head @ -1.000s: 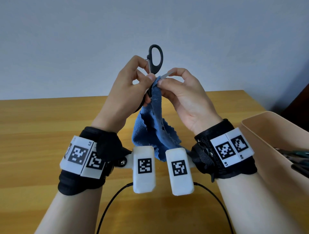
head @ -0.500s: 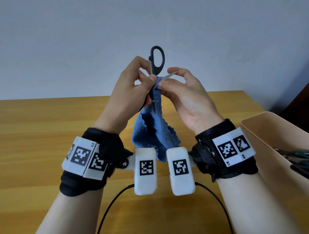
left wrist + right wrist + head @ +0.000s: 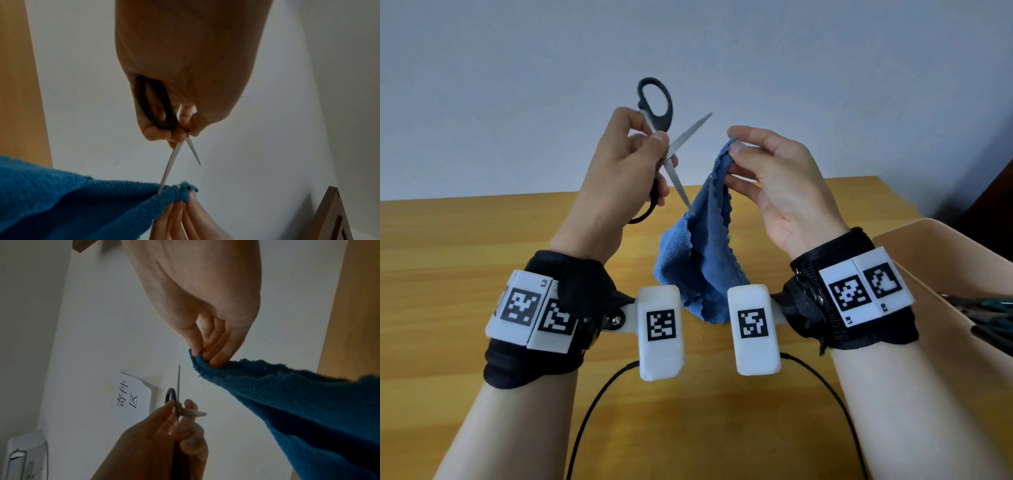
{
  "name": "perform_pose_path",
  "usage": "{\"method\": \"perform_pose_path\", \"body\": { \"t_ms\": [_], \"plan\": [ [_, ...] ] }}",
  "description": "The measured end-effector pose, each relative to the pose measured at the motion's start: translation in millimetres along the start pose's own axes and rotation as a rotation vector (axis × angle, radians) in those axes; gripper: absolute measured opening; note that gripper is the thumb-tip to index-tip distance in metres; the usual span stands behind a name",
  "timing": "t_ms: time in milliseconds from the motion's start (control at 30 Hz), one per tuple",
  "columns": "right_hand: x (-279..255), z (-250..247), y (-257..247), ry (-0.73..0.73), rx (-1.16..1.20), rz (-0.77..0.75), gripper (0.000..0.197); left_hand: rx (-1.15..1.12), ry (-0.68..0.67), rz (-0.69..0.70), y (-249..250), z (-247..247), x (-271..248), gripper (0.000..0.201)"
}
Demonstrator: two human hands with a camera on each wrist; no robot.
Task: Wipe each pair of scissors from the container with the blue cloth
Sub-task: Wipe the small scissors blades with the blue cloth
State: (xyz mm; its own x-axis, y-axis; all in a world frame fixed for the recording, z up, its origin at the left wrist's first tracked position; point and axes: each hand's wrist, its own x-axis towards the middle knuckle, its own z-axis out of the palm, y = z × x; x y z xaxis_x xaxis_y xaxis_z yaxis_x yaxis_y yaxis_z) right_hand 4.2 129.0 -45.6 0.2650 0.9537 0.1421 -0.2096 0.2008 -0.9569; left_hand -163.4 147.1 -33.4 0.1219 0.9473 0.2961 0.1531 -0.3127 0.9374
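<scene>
Mid-wipe: left hand (image 3: 619, 164) grips the open black-handled scissors (image 3: 664, 144), right hand (image 3: 774, 181) pinches the blue cloth (image 3: 705, 246) just beside them, so next it probably needs to wrap a blade.

We are seeing the head view evenly and softly lit, with no harsh glare; the wooden table (image 3: 448, 260) is carrying only faint shadows. Straight lines are bowing toward the edges of this wide-angle picture. The wrist views are looking dimmer and grainier: in the left wrist view the left hand (image 3: 191, 68) is sitting dark and underexposed against the pale wall (image 3: 277, 113), while the blue cloth (image 3: 68, 199) is smearing with blur. In the right wrist view the right hand (image 3: 205, 293) is catching more light, and the corners are falling off darker.
</scene>
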Motion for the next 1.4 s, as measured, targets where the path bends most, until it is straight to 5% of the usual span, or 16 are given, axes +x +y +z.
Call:
{"method": "perform_pose_path", "body": {
  "t_ms": [300,467,633,767,1033,1200,1400],
  "plan": [
    [-1.5,3.1,-0.4,-0.042,0.042,-0.041,0.008,-0.106,-0.090,-0.057,-0.4,7.5,-6.4,0.053],
    [-2.6,3.6,-0.9,-0.070,0.022,-0.039,0.006,-0.093,-0.037,-0.059,-1.5,8.7,-6.3,0.047],
    [-3.1,4.2,-1.9,-0.092,-0.246,0.021,0.007,-0.108,-0.041,-0.063,-1.2,2.4,-4.0,0.040],
    [-4.1,4.5,0.2,-0.238,-0.362,0.102,0.031,-0.124,-0.032,-0.074,0.5,-6.9,-1.7,0.040],
    [-4.8,4.4,3.9,-0.328,-0.425,0.088,0.019,-0.130,-0.092,-0.098,0.7,-17.3,1.6,0.041],
    [-3.7,4.0,-4.0,-0.184,-0.299,0.145,0.014,-0.119,-0.040,-0.095,-1.5,-23.5,2.6,0.040],
    [-2.9,7.4,-5.9,-0.197,-0.084,0.279,0.013,-0.119,0.002,-0.091,-3.0,-18.1,2.6,0.040]
  ]
}}
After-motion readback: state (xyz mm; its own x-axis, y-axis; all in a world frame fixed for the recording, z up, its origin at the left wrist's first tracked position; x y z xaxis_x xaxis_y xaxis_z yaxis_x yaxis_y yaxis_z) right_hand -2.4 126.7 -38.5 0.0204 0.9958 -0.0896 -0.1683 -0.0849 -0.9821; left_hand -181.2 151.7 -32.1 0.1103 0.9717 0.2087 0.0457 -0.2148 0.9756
